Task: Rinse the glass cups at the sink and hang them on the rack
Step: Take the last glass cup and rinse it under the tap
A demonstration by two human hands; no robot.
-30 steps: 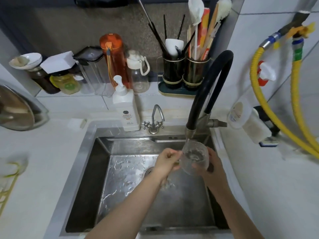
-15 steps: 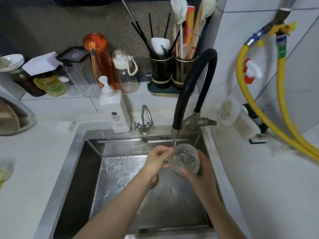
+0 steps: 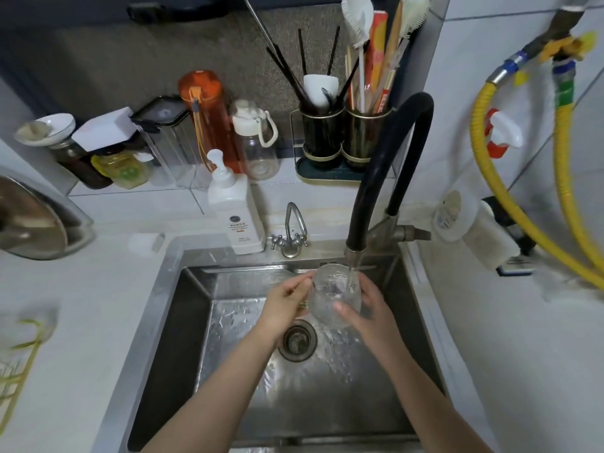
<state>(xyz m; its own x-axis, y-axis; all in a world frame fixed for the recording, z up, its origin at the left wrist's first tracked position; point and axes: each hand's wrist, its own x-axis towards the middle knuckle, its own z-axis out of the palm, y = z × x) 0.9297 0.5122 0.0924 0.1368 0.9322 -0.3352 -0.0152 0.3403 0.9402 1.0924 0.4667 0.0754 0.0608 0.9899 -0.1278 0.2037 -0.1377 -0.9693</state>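
Head view: compared with a second ago, the glass cup [image 3: 335, 297] now sits with its mouth directly under the spout of the black faucet [image 3: 354, 256], and a thin stream runs into it; before, the stream was not clearly visible and the cup sat just below and beside the spout. By that sign the rinse is under way — hanging is not yet begun.

The right hand [image 3: 369, 310] wraps the cup's right side and back, thumb pressed on the near wall, so it is closed around the glass. The left hand [image 3: 286, 297] pinches the cup's left edge near the rim with curled fingers, also gripping it.

Water is collecting in the cup, though how full it is I cannot tell through the ribbed glass. Below the grip, the sink [image 3: 196, 322] basin is wet, with splashes around the drain [image 3: 298, 341] just beneath the left wrist. Beyond the grip, behind the faucet, two dark utensil holders [image 3: 346, 134] stand packed with chopsticks and brushes. Far left of the grip, the yellow-green rack [image 3: 16, 364] shows at the frame edge — blurred, its contents unclear.
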